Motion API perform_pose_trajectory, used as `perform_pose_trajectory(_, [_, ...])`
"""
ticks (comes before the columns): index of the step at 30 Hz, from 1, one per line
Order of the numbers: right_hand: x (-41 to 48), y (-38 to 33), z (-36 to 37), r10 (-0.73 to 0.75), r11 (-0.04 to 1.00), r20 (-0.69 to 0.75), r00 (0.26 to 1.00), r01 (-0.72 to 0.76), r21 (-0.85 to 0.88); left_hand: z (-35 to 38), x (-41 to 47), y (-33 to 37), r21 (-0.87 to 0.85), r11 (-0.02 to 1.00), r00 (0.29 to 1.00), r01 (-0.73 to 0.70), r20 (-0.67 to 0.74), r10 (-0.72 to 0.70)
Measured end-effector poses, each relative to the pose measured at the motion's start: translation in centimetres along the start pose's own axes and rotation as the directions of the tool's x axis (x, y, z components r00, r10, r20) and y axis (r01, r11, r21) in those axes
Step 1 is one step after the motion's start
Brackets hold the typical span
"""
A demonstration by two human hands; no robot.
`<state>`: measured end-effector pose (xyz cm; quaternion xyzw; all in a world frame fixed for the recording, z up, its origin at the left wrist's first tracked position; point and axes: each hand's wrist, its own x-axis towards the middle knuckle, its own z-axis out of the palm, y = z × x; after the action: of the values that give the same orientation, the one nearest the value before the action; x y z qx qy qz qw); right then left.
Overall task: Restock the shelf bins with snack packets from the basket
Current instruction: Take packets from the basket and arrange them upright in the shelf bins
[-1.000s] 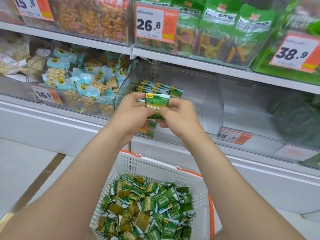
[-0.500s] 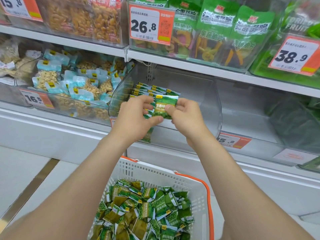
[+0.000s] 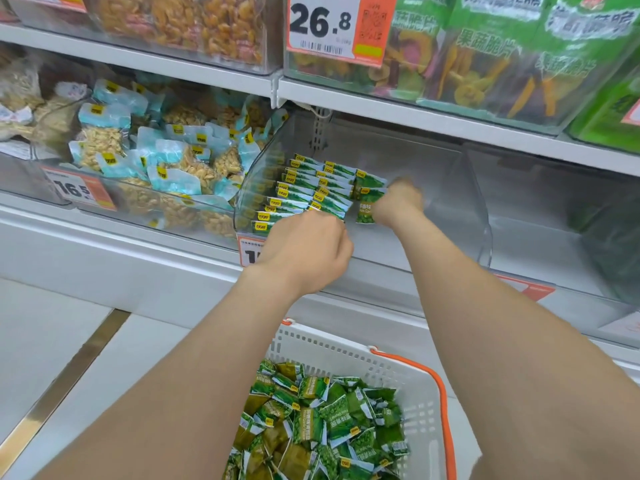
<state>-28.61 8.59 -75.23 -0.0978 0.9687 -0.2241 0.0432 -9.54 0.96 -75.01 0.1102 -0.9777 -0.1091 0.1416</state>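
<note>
A clear plastic shelf bin (image 3: 471,209) holds two neat rows of small green snack packets (image 3: 304,188) along its left side. My right hand (image 3: 398,202) reaches inside the bin and grips one green packet (image 3: 367,207), standing it just right of the rows. My left hand (image 3: 308,251) hovers at the bin's front lip, fingers curled against the front packets; I cannot see whether it holds one. Below, a white basket (image 3: 346,348) with an orange handle is heaped with more green packets (image 3: 318,427).
The bin to the left holds pale blue nut packets (image 3: 162,161) behind a 16.5 price tag (image 3: 79,190). The upper shelf carries green vegetable crisp bags (image 3: 485,53) and a 26.8 tag (image 3: 332,26). A white shelf base (image 3: 121,258) and floor lie below.
Both hands held one packet in front of the bin before. Now my right hand has carried it into the bin, my left hand has dropped to the front lip, and the view has moved closer.
</note>
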Motion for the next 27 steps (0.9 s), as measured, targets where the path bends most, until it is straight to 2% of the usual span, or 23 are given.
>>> perform_pose_trajectory(3, [1.8, -1.0, 0.6, -0.013, 0.998, -0.017, 1.0, 0.012, -0.067, 0.1, 0.2, -0.2, -0.009, 1.0, 1.0, 0.013, 0.012, -0.013])
perform_pose_trajectory(11, [3.9, -2.0, 1.8, 0.012, 1.0, -0.09, 0.996, -0.015, -0.027, 0.2, 0.2, -0.3, -0.046, 0.999, 1.0, -0.006, 0.026, 0.008])
perform_pose_trajectory(15, [3.3, -2.3, 1.8, 0.002, 0.999, 0.019, 1.0, -0.003, 0.052, 0.3, 0.2, 0.1, -0.019, 1.0, 1.0, 0.022, 0.02, -0.022])
perform_pose_trajectory(20, [1.0, -1.4, 0.8, -0.193, 0.978, 0.137, 0.972, 0.201, -0.048, 0.1, 0.0, 1.1, 0.021, 0.999, 0.999, 0.047, -0.015, -0.047])
perform_pose_trajectory(22, [-0.3, -0.9, 0.0, -0.246, 0.968, 0.099, 0.964, 0.249, -0.016, 0.0, -0.2, 1.4, -0.002, 0.999, 0.998, 0.041, -0.048, -0.041])
perform_pose_trajectory(27, [-5.8, -0.2, -1.4, -0.359, 0.903, -0.124, 0.925, 0.378, 0.205, -1.5, -1.1, 2.2, -0.065, 0.997, 0.982, 0.04, -0.18, -0.052])
